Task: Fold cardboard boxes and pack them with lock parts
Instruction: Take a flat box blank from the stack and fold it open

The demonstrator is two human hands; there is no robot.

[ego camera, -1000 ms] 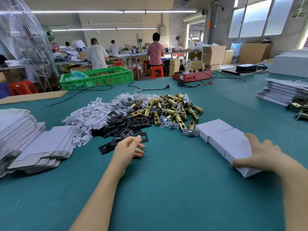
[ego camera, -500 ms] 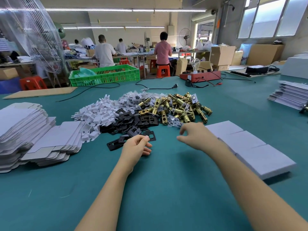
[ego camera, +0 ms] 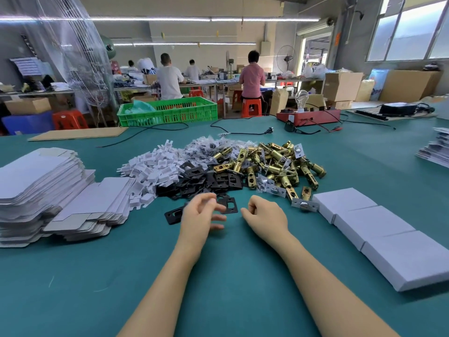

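Three closed white boxes (ego camera: 371, 224) lie in a row on the green bench (ego camera: 230, 276), right of both hands. The left hand (ego camera: 198, 216), fingers loosely spread, and the right hand (ego camera: 266, 216), fingers curled on nothing, hover beside two loose black plates (ego camera: 227, 203). Beyond lie heaped brass latches (ego camera: 274, 164) and two stacks of flat cartons (ego camera: 48, 190).

Hidden, cropped and blurred parts

The left hand (ego camera: 198, 216) is motion-blurred, so how its fingers (ego camera: 217, 218) lie and whether they touch a black plate (ego camera: 228, 205) cannot be told; it also covers part of another black plate (ego camera: 173, 216). The right hand (ego camera: 266, 216) curls inward, hiding its fingertips and anything in them. The stack of flat box blanks (ego camera: 36, 190) runs off the left edge, the paper stack (ego camera: 435, 152) off the right, and the nearest folded box (ego camera: 408, 259) is cut there too. The bagged parts (ego camera: 211, 147) are too small to make out.
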